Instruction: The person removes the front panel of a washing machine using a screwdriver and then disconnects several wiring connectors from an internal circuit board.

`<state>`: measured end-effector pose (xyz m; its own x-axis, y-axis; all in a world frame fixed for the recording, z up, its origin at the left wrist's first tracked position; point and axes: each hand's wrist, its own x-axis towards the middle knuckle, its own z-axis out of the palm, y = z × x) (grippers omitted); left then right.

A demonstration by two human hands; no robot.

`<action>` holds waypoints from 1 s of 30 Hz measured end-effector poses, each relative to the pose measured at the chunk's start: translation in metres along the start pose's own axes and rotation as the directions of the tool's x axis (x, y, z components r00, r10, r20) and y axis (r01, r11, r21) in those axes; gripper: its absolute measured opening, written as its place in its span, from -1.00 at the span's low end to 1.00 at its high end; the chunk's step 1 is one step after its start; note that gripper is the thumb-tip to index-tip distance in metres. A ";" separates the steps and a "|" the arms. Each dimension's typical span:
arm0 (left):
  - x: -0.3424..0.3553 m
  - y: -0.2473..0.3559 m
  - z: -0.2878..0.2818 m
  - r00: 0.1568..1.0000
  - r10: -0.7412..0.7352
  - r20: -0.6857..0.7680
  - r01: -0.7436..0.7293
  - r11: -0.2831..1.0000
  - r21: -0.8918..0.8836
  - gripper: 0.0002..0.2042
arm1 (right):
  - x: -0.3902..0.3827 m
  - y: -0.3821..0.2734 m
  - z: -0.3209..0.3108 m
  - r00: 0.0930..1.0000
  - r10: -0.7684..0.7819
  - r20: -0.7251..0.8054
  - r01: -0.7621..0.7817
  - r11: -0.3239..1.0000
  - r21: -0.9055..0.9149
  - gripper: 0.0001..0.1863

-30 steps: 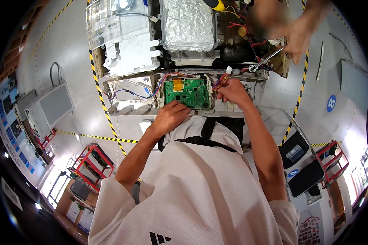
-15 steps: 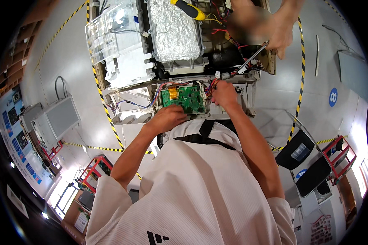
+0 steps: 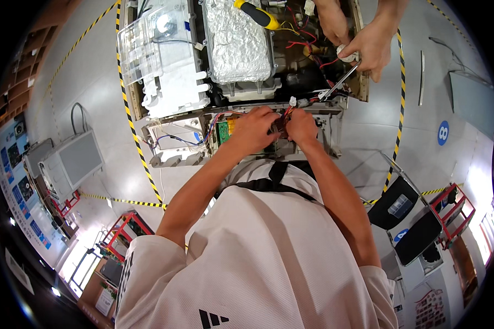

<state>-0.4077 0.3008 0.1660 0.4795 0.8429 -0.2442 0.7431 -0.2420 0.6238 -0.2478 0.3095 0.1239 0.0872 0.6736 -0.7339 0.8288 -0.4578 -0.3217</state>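
My left hand (image 3: pixel 253 130) arches over the green circuit board (image 3: pixel 224 131), hiding most of it. Its fingers are curled onto a bundle of coloured wires (image 3: pixel 282 122) at the board's right side. Close beside it, my right hand (image 3: pixel 302 127) is closed on the same bundle from the right. A small white connector (image 3: pixel 293 102) sticks up above the bundle. The board lies in a long pale panel (image 3: pixel 164 156) in front of my body. Exactly how my fingertips meet the wires is hidden.
Beyond the panel stands an opened appliance with a foil-covered block (image 3: pixel 237 46), a clear plastic cover (image 3: pixel 148 49) and a yellow-black tool handle (image 3: pixel 260 15). A co-worker's hands (image 3: pixel 370 46) hold a round white part (image 3: pixel 347 53) near a thin metal rod (image 3: pixel 340 81). Chairs (image 3: pixel 395 203) stand at right.
My left hand has moved from the board's lower left edge up and right to the wires, now covering the board. My right hand has stayed at the bundle.
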 end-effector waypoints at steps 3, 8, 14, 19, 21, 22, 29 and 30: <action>0.011 0.003 0.017 0.999 0.028 0.043 -0.035 0.983 0.178 -0.61 | -0.001 0.006 0.013 0.990 -0.046 -0.137 0.042 0.999 -0.036 -0.86; 0.011 0.001 0.030 0.999 0.024 -0.024 -0.019 0.982 0.190 -0.67 | -0.005 0.012 0.022 0.972 -0.078 -0.224 0.092 0.994 0.055 -0.86; 0.014 -0.008 0.035 0.991 -0.102 -0.090 0.104 0.994 0.015 -0.78 | -0.014 0.007 0.023 0.980 0.006 -0.200 0.028 0.986 0.166 -0.76; 0.016 -0.007 0.030 0.989 -0.104 -0.101 0.103 0.994 -0.019 -0.83 | -0.007 0.014 0.034 0.971 0.122 -0.204 -0.069 0.966 0.251 -0.76; 0.016 -0.011 0.032 0.979 -0.177 -0.105 0.164 0.979 -0.120 -0.82 | -0.007 0.014 0.030 0.976 0.140 -0.165 -0.086 0.950 0.299 -0.76; 0.015 -0.013 0.033 0.971 -0.214 -0.103 0.195 0.966 -0.170 -0.82 | -0.009 0.009 0.022 0.981 0.140 -0.137 -0.090 0.944 0.318 -0.76; 0.025 -0.032 0.013 0.958 -0.284 0.027 0.282 0.928 -0.242 -0.79 | -0.002 0.009 0.011 0.989 0.119 0.088 -0.146 0.889 0.434 -0.86; 0.025 -0.035 0.015 0.968 -0.249 -0.002 0.242 0.942 -0.233 -0.79 | -0.002 0.008 0.010 0.988 0.115 0.101 -0.148 0.885 0.441 -0.88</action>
<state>-0.4150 0.3233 0.1268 0.2782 0.8776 -0.3905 0.7070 0.0881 0.7017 -0.2466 0.2984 0.1167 0.1258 0.5545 -0.8226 0.4766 -0.7610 -0.4401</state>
